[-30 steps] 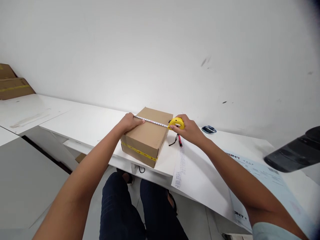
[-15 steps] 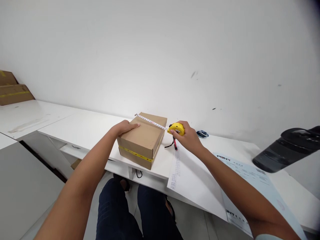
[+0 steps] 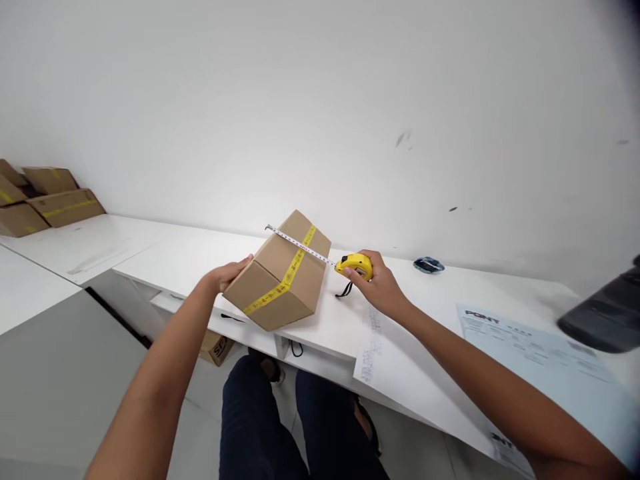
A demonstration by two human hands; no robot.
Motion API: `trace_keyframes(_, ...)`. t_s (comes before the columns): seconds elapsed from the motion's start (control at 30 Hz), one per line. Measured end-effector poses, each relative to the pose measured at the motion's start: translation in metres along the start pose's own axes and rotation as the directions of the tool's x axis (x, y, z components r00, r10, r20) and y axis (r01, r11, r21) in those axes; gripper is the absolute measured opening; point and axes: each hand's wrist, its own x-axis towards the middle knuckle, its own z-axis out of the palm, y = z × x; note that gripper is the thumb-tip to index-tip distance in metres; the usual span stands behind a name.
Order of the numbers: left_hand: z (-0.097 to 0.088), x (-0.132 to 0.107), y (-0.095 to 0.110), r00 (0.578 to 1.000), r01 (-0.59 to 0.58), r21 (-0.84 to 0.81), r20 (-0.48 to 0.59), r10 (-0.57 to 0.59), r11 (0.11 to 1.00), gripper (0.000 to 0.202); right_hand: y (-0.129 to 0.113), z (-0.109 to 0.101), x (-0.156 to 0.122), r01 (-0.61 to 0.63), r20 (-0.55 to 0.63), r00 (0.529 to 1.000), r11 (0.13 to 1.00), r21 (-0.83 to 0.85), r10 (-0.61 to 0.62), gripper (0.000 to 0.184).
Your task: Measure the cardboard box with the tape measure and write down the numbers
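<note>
A cardboard box (image 3: 270, 257) with a band of yellow printed tape is tilted up over the white desk, gripped at its left edge by my left hand (image 3: 229, 273). That hand's fingers are partly hidden behind the box. My right hand (image 3: 381, 285) is wrapped round a yellow tape measure (image 3: 356, 266) just right of the box. From it a white blade (image 3: 293, 241) runs out across the box's upper face, its metal hook extending past the far left edge. A black wrist strap (image 3: 344, 291) dangles below the tape measure.
Several taped boxes (image 3: 67, 205) stand at the far left against the wall. A paper sheet (image 3: 415, 370) and a pale blue sheet (image 3: 520, 347) lie on the right, near a dark bottle (image 3: 603, 313). A small blue item (image 3: 429, 265) sits by the wall. Below is a box (image 3: 216, 348).
My left hand has tipped and turned the box, so its yellow-taped side now faces up. The tape blade still stretches across it. The view has shifted left.
</note>
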Motion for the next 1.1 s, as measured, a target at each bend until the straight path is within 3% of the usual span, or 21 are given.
trace_keyframes(0.2,0.012,-0.025,-0.054,0.989,-0.135,-0.142,-0.080,0.124,0.981,0.071,-0.018,0.016,0.009,0.085,0.071,0.994,0.996,-0.004,-0.085,0.044)
trace_keyframes(0.37,0.013,-0.045,-0.069,0.964,-0.247,-0.239,-0.155,0.214,0.939,0.073,-0.044,0.013,0.024,0.128,0.197,0.971,0.990,0.054,-0.136,0.034)
trace_keyframes(0.47,0.014,-0.050,-0.060,0.943,-0.311,-0.305,-0.219,0.252,0.900,0.074,-0.058,0.015,0.034,0.122,0.263,0.956,0.992,0.043,-0.129,0.035)
trace_keyframes(0.6,0.009,-0.056,-0.028,0.887,-0.440,-0.374,-0.323,0.330,0.816,0.088,-0.072,0.018,0.047,0.134,0.351,0.927,0.991,0.007,-0.128,0.033)
trace_keyframes(0.73,0.005,-0.068,-0.005,0.865,-0.451,-0.270,-0.366,0.342,0.851,0.082,-0.079,0.015,0.054,0.152,0.400,0.908,0.988,-0.040,-0.124,0.031)
trace_keyframes(0.9,0.010,-0.079,-0.004,0.859,-0.391,-0.170,-0.421,0.292,0.904,0.071,-0.077,0.013,0.055,0.166,0.394,0.910,0.984,-0.065,-0.127,0.034)
trace_keyframes(1.1,0.015,-0.077,0.000,0.810,-0.385,-0.069,-0.503,0.301,0.920,0.057,-0.070,0.017,0.058,0.093,0.354,0.933,0.994,-0.060,-0.066,0.036)
